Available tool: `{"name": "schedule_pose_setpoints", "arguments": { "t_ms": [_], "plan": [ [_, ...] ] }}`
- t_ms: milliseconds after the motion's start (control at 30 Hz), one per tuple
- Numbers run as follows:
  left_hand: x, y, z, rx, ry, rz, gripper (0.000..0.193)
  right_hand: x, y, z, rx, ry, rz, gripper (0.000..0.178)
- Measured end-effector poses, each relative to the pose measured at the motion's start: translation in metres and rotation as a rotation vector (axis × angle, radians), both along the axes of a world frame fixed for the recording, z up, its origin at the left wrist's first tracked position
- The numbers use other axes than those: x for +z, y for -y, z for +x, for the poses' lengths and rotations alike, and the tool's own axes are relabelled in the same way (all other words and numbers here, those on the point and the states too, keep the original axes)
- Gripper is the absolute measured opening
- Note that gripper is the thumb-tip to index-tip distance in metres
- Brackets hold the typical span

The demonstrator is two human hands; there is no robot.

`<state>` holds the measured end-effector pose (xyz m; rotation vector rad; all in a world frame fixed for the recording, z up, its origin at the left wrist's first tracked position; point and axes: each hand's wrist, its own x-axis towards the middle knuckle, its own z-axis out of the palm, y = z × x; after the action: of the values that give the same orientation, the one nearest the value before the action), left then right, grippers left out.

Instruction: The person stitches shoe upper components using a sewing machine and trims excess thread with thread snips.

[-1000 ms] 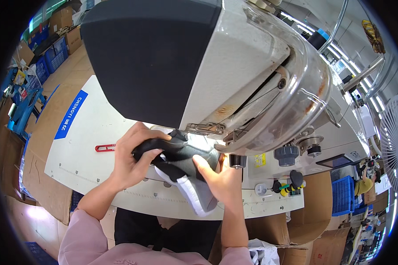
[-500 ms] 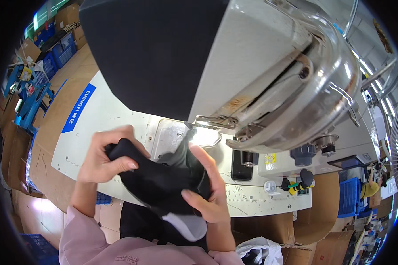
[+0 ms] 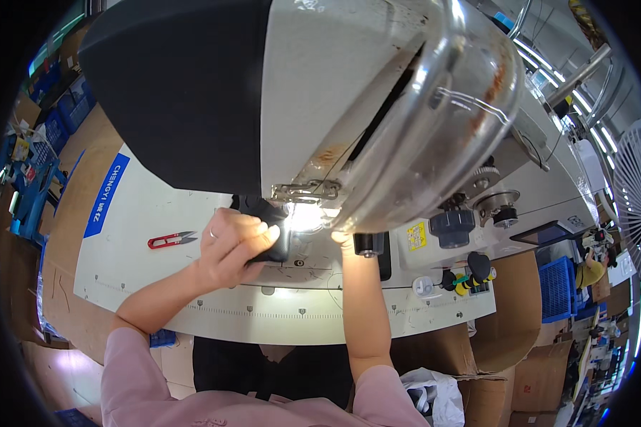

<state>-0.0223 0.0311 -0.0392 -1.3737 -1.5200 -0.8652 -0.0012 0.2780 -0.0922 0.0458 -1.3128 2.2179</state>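
My left hand [image 3: 236,245] is closed on a piece of black fabric [image 3: 283,244], fingers curled over it, on the bed of the sewing machine [image 3: 299,121]. The fabric lies just left of the brightly lit needle area; part of it is hidden under the machine head. My right hand [image 3: 343,240] reaches up behind the front of the head, to the right of the light. Only its lower edge shows, and the machine covers its fingers.
Red-handled thread snips [image 3: 169,240] lie on the white table [image 3: 142,277] left of my left hand. A dark phone [image 3: 385,260] is partly hidden beside my right forearm. Small bobbin-like items [image 3: 470,281] stand at the right, near a cardboard box [image 3: 509,313].
Both hands have moved forward to the machine; the fabric, held up between them before, is now at the needle area with my left hand on it. The snips have come into sight.
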Motion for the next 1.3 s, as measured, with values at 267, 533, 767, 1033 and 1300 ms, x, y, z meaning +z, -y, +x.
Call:
{"name": "schedule_pose_setpoints", "arguments": {
  "t_ms": [267,533,767,1033,1300],
  "plan": [
    [0.030,0.008,0.003,-0.039,-0.195,-0.138,0.029,-0.033,0.002,0.010,0.206,-0.185,-0.217,0.012],
    [0.033,0.008,-0.001,-0.147,-0.066,-0.185,0.030,-0.049,0.010,0.018,0.293,-0.215,-0.234,0.015],
    [0.033,0.011,-0.007,-0.222,0.008,-0.227,0.034,-0.051,0.009,0.021,0.326,-0.212,-0.226,0.017],
    [0.036,0.010,-0.005,-0.199,0.008,-0.227,0.033,-0.052,0.010,0.020,0.362,-0.217,-0.241,0.021],
    [0.036,0.010,-0.003,-0.157,-0.021,-0.225,0.031,-0.048,0.011,0.021,0.380,-0.215,-0.246,0.025]
  ]
}}
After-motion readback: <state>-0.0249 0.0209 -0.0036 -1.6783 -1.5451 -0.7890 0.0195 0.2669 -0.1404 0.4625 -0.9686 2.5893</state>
